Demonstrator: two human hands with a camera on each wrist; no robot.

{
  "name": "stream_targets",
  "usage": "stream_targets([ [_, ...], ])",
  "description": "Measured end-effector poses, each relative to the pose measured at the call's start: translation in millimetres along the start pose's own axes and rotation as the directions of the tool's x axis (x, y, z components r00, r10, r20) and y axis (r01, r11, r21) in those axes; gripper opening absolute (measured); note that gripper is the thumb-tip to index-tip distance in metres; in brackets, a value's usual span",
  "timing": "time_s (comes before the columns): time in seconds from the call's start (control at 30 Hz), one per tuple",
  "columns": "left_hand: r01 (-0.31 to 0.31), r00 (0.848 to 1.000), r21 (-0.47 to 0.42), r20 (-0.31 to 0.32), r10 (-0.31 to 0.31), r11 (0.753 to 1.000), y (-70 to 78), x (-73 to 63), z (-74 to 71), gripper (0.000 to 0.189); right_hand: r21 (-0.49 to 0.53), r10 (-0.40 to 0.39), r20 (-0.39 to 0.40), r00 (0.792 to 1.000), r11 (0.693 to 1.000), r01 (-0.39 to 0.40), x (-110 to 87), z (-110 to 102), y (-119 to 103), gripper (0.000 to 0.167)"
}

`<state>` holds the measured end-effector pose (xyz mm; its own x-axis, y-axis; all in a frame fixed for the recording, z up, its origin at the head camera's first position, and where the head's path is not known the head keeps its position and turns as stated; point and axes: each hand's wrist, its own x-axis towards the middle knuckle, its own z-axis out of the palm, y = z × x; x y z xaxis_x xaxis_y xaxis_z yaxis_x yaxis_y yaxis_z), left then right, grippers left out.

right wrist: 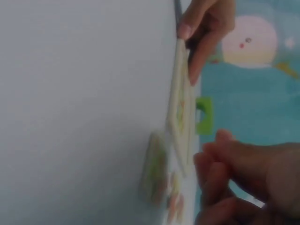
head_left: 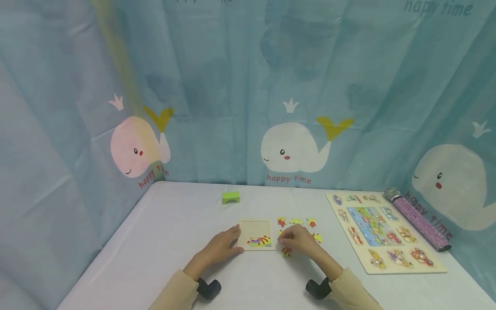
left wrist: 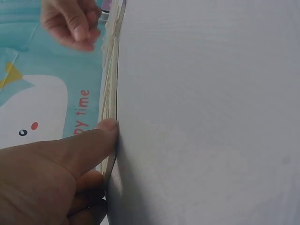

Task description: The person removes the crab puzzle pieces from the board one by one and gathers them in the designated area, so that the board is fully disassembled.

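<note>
A shallow square wooden puzzle tray (head_left: 248, 230) lies on the table, with joined colourful pieces (head_left: 260, 242) along its near side. My left hand (head_left: 222, 245) rests at the tray's left edge, thumb by the near corner; in the left wrist view the thumb (left wrist: 96, 140) touches the rim. My right hand (head_left: 298, 239) is over the loose puzzle pieces to the right of the tray. Its thumb and fingertips are bent close together, and no piece shows between them in the right wrist view. Below the fingers lies a loose puzzle piece (head_left: 286, 252); others are partly hidden.
Several more loose pieces (head_left: 296, 221) lie in rows behind the right hand. A green arched block (head_left: 230, 197) sits further back. To the right are a large wooden picture board (head_left: 362, 254) and a pink glittery microphone (head_left: 422, 221). A blue whale-print curtain (head_left: 217, 150) hangs behind the table.
</note>
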<state>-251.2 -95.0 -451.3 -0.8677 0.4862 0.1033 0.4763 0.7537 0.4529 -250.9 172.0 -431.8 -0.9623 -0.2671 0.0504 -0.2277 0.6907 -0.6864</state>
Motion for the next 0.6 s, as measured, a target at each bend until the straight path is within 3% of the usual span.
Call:
stream_targets([
  [0.23, 0.005, 1.0, 0.009, 0.014, -0.005, 1.0, 0.6, 2.7, 0.0, 0.062, -0.017, -0.13, 0.101, 0.986, 0.991, 0.132, 27.7, 16.8, -22.2, 0.009],
  [0.4, -0.006, 1.0, 0.013, 0.001, 0.006, 1.0, -0.1, 3.1, -0.5, 0.062, -0.06, -0.111, 0.111, 0.988, 0.991, 0.118, 38.1, 27.7, -29.8, 0.014],
  [0.6, -0.016, 1.0, 0.027, 0.001, 0.016, 1.0, -2.5, 2.8, 1.3, 0.063, -0.099, -0.095, 0.112, 0.989, 0.989, 0.107, 36.9, 39.3, -30.1, 0.017],
])
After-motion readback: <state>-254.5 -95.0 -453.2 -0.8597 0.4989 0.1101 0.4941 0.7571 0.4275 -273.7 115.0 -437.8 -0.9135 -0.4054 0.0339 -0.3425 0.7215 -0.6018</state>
